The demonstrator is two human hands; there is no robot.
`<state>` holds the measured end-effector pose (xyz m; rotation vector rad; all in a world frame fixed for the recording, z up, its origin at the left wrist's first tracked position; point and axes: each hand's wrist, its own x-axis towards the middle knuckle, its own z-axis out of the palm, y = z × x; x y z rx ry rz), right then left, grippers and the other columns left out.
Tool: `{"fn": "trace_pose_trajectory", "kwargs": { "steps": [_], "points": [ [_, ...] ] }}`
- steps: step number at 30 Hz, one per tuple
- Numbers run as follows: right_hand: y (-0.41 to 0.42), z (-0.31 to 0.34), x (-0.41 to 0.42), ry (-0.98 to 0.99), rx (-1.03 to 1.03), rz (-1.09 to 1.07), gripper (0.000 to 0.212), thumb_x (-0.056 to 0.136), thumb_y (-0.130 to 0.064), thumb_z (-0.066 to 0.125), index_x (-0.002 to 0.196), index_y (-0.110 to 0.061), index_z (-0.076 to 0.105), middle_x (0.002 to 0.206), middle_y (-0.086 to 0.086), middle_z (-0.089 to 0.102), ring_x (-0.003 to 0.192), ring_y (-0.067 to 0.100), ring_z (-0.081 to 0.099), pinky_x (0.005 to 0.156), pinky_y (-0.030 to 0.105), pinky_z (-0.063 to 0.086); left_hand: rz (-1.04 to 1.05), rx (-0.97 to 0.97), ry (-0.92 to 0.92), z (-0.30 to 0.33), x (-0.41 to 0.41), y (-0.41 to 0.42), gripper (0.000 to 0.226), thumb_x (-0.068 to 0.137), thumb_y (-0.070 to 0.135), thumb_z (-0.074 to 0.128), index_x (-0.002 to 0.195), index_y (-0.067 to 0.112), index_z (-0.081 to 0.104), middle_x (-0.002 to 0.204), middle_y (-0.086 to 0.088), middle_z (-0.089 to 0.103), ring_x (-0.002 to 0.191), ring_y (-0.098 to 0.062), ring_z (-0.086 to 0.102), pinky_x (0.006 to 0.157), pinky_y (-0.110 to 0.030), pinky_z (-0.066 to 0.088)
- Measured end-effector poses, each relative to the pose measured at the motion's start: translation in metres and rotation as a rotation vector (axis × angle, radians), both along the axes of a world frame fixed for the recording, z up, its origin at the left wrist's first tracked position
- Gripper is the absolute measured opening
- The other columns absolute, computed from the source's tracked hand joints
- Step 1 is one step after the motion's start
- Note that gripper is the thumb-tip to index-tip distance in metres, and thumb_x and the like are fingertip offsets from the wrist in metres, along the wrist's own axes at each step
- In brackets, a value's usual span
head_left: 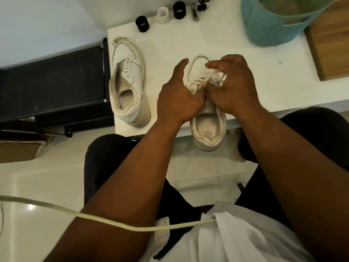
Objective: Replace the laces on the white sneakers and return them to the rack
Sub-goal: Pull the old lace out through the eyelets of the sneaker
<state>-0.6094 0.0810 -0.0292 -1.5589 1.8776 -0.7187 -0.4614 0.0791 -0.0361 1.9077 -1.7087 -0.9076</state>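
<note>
Two white sneakers (205,103) (127,82) on the table (245,72); left hand (177,99) and right hand (234,86) fingers pinch one lace (217,78).

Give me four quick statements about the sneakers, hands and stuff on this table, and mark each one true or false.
1. Both hands, left hand and right hand, work the white lace on the near white leather sneaker. True.
2. The other white sneaker is fully laced. False: its eyelets are empty.
3. A light blue perforated plastic basket stands on the white table. True.
4. All three small cylinders are black. False: the middle cylinder is white.
</note>
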Motion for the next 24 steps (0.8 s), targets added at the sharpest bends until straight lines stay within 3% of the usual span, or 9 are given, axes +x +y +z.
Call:
{"fn": "trace_pose_trajectory", "kwargs": {
  "steps": [2, 6, 12, 17, 19, 22, 24],
  "points": [
    [0.002, 0.000, 0.004, 0.054, 0.023, 0.055, 0.024, 0.083, -0.026, 0.079, 0.107, -0.026, 0.076, 0.141, 0.000, 0.050, 0.127, 0.011, 0.051, 0.096, 0.012, 0.031, 0.011, -0.001, 0.016, -0.001, 0.000, 0.000, 0.088, 0.069, 0.047, 0.064, 0.151, 0.041, 0.033, 0.103, -0.002, 0.074, 0.092, -0.024, 0.070, 0.087, -0.040, 0.057],
    [0.002, 0.005, 0.003, 0.135, -0.004, 0.014, 0.004, 0.088, -0.024, 0.074, 0.090, -0.021, 0.075, 0.127, 0.001, 0.058, 0.115, 0.015, 0.057, 0.089, 0.017, 0.036, 0.012, 0.020, 0.046, -0.001, 0.001, 0.000, 0.092, 0.063, 0.050, 0.062, 0.150, 0.042, 0.035, 0.102, -0.009, 0.074, 0.090, -0.028, 0.070, 0.084, -0.041, 0.058],
    [0.003, 0.007, 0.003, 0.123, 0.062, 0.081, 0.010, 0.085, -0.028, 0.079, 0.092, -0.020, 0.078, 0.138, 0.000, 0.051, 0.124, 0.014, 0.053, 0.093, 0.019, 0.036, 0.027, 0.041, 0.071, -0.004, 0.000, -0.001, 0.087, 0.068, 0.048, 0.067, 0.149, 0.042, 0.037, 0.109, -0.002, 0.074, 0.094, -0.030, 0.070, 0.086, -0.043, 0.058],
    [0.003, 0.010, 0.005, 0.164, 0.055, 0.089, 0.005, 0.091, -0.022, 0.071, 0.089, -0.017, 0.072, 0.131, 0.004, 0.051, 0.115, 0.019, 0.056, 0.088, 0.021, 0.040, 0.050, 0.096, 0.127, -0.004, 0.000, -0.002, 0.095, 0.058, 0.052, 0.064, 0.149, 0.039, 0.040, 0.113, -0.004, 0.074, 0.096, -0.031, 0.071, 0.088, -0.039, 0.058],
    [0.002, 0.010, 0.004, 0.155, 0.022, 0.030, 0.003, 0.093, -0.019, 0.066, 0.090, -0.020, 0.065, 0.130, 0.005, 0.048, 0.115, 0.017, 0.055, 0.086, 0.018, 0.038, 0.051, 0.118, 0.139, -0.003, 0.001, -0.002, 0.097, 0.054, 0.050, 0.062, 0.148, 0.040, 0.040, 0.113, -0.006, 0.074, 0.095, -0.030, 0.071, 0.089, -0.042, 0.058],
    [0.000, 0.012, -0.002, 0.097, -0.055, -0.141, 0.007, 0.096, -0.020, 0.062, 0.092, -0.024, 0.058, 0.128, 0.004, 0.048, 0.109, 0.008, 0.051, 0.075, 0.000, 0.028, 0.063, 0.144, 0.149, -0.003, 0.000, -0.002, 0.093, 0.057, 0.043, 0.064, 0.147, 0.041, 0.042, 0.110, -0.007, 0.074, 0.088, -0.028, 0.069, 0.089, -0.044, 0.058],
    [0.000, 0.010, -0.005, 0.069, -0.105, -0.168, 0.005, 0.093, -0.022, 0.065, 0.096, -0.023, 0.062, 0.128, 0.003, 0.048, 0.112, 0.009, 0.051, 0.074, -0.001, 0.028, 0.073, 0.141, 0.144, -0.002, -0.002, -0.001, 0.094, 0.053, 0.048, 0.061, 0.145, 0.042, 0.043, 0.110, -0.007, 0.074, 0.096, -0.031, 0.070, 0.089, -0.044, 0.058]
  ]
}}
